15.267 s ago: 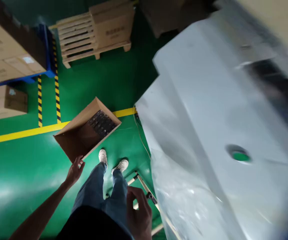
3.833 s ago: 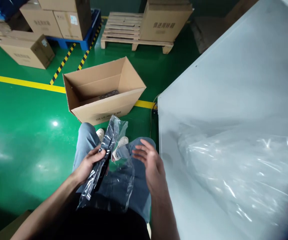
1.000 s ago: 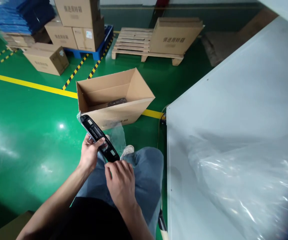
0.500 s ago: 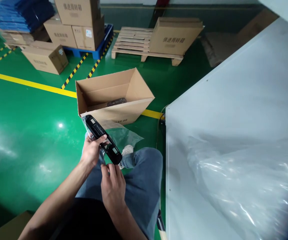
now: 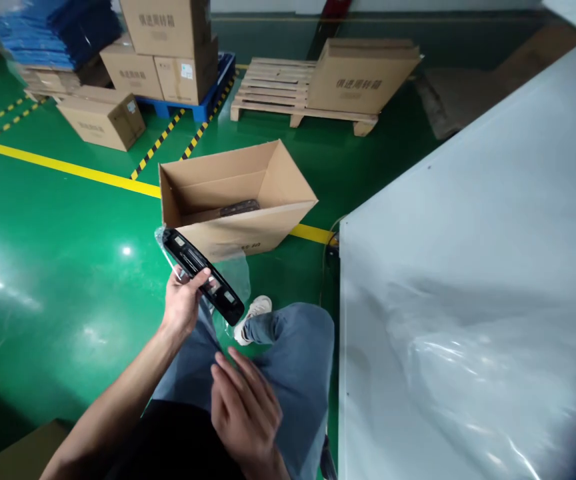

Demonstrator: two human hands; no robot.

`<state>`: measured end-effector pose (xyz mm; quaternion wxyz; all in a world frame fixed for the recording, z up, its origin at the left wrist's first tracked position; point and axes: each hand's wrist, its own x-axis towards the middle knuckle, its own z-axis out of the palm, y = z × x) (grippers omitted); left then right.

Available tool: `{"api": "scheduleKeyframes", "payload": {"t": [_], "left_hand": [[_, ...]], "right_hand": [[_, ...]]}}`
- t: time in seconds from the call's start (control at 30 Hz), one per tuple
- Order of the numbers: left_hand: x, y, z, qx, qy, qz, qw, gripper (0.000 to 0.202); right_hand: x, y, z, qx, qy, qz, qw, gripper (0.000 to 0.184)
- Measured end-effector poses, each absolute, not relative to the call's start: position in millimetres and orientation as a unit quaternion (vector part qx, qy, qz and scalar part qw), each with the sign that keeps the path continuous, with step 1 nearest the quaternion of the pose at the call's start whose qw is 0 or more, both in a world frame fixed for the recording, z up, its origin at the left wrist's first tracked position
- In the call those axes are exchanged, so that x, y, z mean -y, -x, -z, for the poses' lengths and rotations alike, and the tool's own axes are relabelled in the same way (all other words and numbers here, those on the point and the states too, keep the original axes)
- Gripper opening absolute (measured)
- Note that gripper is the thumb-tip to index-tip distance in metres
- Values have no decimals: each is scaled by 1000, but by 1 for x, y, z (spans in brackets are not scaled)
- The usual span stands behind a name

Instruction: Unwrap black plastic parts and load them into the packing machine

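My left hand [image 5: 184, 303] grips a long black plastic part [image 5: 203, 275] with pale labels, its thumb across the face. The part slants from upper left to lower right, in front of the open carton. A clear plastic bag [image 5: 235, 273] hangs behind and around it. Below the part's lower end, my right hand [image 5: 248, 407] is apart from it, over my thigh, fingers stretched out and holding nothing. Inside the open cardboard box [image 5: 248, 233] lies a dark wrapped piece [image 5: 241, 207] on its floor.
A large pale grey surface [image 5: 393, 253] fills the right side, with clear plastic sheeting [image 5: 458, 373] on it. Beyond the box stand a wooden pallet [image 5: 268, 90] with flat cartons [image 5: 363, 77], and a blue pallet [image 5: 203, 107] with stacked boxes [image 5: 168, 33].
My right hand has drawn back, down and right, from the black part's lower end, and its fingers have straightened. The bag has shifted behind the part. The view has moved slightly.
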<state>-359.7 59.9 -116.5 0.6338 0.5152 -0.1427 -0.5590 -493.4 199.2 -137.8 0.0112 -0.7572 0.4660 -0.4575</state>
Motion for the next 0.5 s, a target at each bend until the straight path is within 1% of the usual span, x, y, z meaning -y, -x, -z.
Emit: {"api": "scheduleKeyframes", "payload": {"t": [0.07, 0.13, 0.2, 0.3, 0.33, 0.43, 0.5], "left_hand": [[-65, 365, 116, 181, -525, 548, 625, 55], [-72, 375, 113, 232, -540, 531, 610, 52], [-80, 388, 110, 277, -542, 519, 600, 49], [-92, 407, 105, 323, -520, 523, 593, 46], [-95, 411, 105, 334, -515, 527, 588, 46], [-101, 417, 110, 358, -524, 531, 561, 41], [-102, 416, 117, 360, -525, 563, 526, 38]], "right_hand": [[-186, 500, 122, -501, 722, 477, -3, 28], [-161, 502, 101, -535, 691, 486, 6, 24], [-129, 498, 77, -556, 678, 480, 29, 25], [-80, 488, 46, -583, 657, 472, 77, 36], [-67, 486, 38, -590, 647, 473, 96, 35], [-42, 484, 24, -595, 622, 488, 144, 23], [-37, 487, 20, -590, 610, 504, 161, 23]]}}
